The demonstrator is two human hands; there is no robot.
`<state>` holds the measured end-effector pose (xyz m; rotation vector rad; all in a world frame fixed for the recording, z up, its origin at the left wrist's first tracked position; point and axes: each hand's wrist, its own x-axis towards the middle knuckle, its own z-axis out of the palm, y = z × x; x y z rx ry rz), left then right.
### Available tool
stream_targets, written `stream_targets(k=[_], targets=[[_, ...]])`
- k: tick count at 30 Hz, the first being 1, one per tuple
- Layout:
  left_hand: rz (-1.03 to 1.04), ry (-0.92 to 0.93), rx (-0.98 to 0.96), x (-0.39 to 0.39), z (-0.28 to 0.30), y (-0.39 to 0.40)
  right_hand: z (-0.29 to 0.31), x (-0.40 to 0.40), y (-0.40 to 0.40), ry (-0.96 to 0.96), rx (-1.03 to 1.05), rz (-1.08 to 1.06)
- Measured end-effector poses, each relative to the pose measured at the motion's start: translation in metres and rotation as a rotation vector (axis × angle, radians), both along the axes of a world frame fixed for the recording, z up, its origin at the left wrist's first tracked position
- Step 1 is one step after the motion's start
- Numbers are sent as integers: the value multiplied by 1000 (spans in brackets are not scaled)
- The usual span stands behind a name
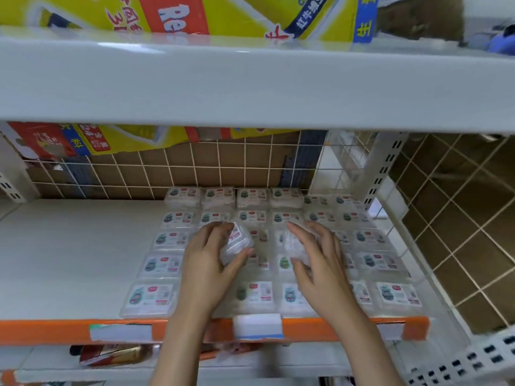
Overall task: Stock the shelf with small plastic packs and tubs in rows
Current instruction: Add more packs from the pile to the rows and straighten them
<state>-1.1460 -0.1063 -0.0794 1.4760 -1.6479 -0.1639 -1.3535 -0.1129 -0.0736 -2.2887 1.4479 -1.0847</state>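
Note:
Several clear plastic tubs with white labels lie in rows on the right half of the white shelf point(69, 254); one front tub point(150, 298) sits at the row's left end. My left hand point(207, 263) grips a clear tub point(237, 242), tilted, above the middle rows. My right hand point(317, 257) holds another clear pack point(296, 246) just to the right, its fingers curled round it. Both hands hover over the third and fourth rows and hide the tubs beneath them.
A white upper shelf board point(250, 84) hangs low overhead with a yellow carton point(223, 15) on it. A wire grid point(195, 168) backs the shelf, and a wire side panel point(434, 246) closes the right. An orange price rail point(55, 330) runs along the front edge.

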Motion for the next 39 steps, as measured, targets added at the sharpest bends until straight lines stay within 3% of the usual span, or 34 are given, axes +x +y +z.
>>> stream_targets(k=[9, 15, 20, 24, 32, 39], targets=[[-71, -68, 27, -89, -12, 1, -12, -94, -29, -54, -21, -181], [-51, -75, 43, -83, -8, -3, -7, -107, -62, -40, 78, -166], [-58, -93, 44, -67, -5, -11, 0, -108, -98, 48, -76, -365], [-68, -106, 52, -61, -6, -17, 15, -109, -127, 147, -69, -473], [-136, -183, 75, -49, -5, -33, -9, -116, -169, 312, -56, -330], [-198, -222, 31, -53, 1, -58, -23, -116, -165, 381, -71, -330]])
